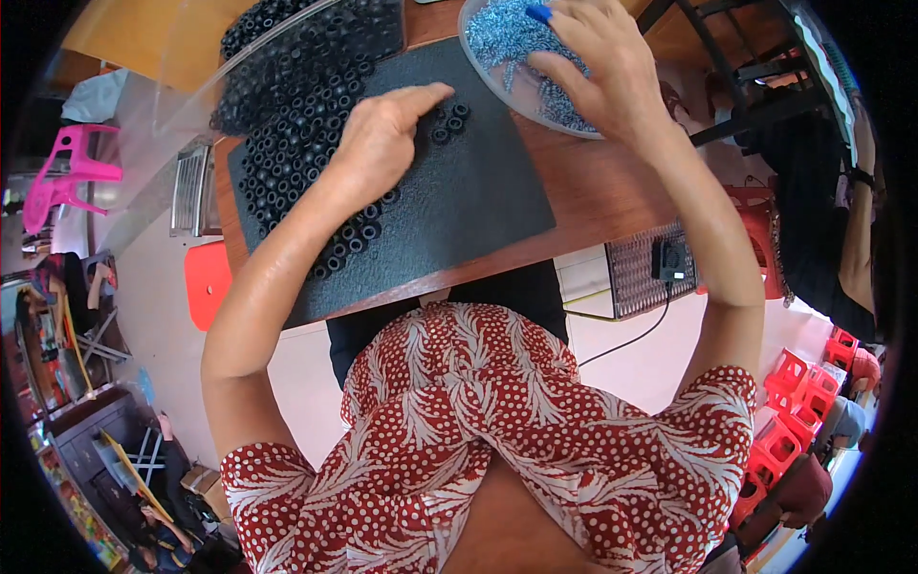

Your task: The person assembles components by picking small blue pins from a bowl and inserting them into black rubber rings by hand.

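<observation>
My left hand is over the dark mat, its index finger stretched toward a small group of black rings. The other fingers are curled under, so whatever they may hold is hidden. A large spread of black rings lies left of this hand and partly under the wrist. My right hand hangs over a round clear tub of small shiny blue pieces. Its thumb and fingers are apart, and a blue cover sits on one fingertip. Nothing shows between them.
A clear bin with more black rings stands at the far left of the wooden table. Right of the tub is a black metal frame. A red stool is beside the table; a black adapter with a cable hangs below.
</observation>
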Tool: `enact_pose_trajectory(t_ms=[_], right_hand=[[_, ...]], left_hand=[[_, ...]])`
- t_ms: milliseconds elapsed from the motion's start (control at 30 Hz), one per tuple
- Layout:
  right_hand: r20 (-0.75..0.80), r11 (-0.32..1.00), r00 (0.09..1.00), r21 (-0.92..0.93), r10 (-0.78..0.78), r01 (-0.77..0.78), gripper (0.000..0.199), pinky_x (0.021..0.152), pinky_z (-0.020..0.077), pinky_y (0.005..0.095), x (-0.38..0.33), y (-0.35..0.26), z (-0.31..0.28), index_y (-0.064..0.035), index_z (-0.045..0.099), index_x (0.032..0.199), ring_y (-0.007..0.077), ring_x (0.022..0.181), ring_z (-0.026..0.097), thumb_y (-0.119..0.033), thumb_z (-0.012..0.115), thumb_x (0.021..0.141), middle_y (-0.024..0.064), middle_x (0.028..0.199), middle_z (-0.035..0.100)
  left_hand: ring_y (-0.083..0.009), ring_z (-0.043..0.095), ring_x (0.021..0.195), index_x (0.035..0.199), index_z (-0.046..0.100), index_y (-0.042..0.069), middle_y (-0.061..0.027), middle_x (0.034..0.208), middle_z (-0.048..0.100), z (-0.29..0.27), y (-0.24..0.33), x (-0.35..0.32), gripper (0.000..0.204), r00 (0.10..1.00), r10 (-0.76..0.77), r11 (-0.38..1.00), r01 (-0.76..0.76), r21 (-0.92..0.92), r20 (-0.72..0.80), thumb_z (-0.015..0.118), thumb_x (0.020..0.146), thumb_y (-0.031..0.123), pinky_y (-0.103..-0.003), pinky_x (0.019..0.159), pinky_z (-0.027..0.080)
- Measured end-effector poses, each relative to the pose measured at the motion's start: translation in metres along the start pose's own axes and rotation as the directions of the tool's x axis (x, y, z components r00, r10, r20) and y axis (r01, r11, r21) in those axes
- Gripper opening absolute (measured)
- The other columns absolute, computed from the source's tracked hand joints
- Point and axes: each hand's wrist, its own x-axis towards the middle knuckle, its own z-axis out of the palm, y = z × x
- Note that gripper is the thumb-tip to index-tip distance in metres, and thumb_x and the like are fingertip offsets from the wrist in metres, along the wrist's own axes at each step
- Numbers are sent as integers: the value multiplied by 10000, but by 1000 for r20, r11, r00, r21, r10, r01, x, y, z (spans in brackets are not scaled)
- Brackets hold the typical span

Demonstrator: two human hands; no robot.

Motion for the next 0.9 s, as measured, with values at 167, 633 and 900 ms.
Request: enact_pose_trajectory(t_ms=[167, 633, 900], right_hand=[[38, 976, 989, 158, 144, -148, 151, 672, 423, 359, -21, -20, -16, 0, 581, 789, 289, 765, 532, -83, 680, 711, 123, 798, 588], [49, 928, 962, 255, 269, -273, 121, 595, 401, 357, -37, -41, -20, 1, 586, 726, 267, 652, 501, -12, 694, 673, 98, 678, 558], [196, 935, 936, 150, 291, -322, 132, 597, 412, 369, -37, -13, 11, 15, 562, 701, 269, 665, 505, -78, 648, 737, 111, 657, 536]], left_hand=[[-226, 618, 946, 1028, 631, 23, -126, 939, 664, 1, -12, 5, 331, 986, -157, 988, 157, -5, -62, 536, 727, -78, -287, 832, 477], [-287, 582, 773, 724, 606, 30, -114, 746, 606, 34, 14, 36, 194, 994, 100, 832, -112, 544, 51, 718, 653, 172, -386, 687, 469], [-319, 584, 788, 719, 581, 2, -155, 744, 597, 26, 11, 32, 116, 1000, 16, 878, -1, 479, -27, 609, 690, 111, -425, 704, 461]])
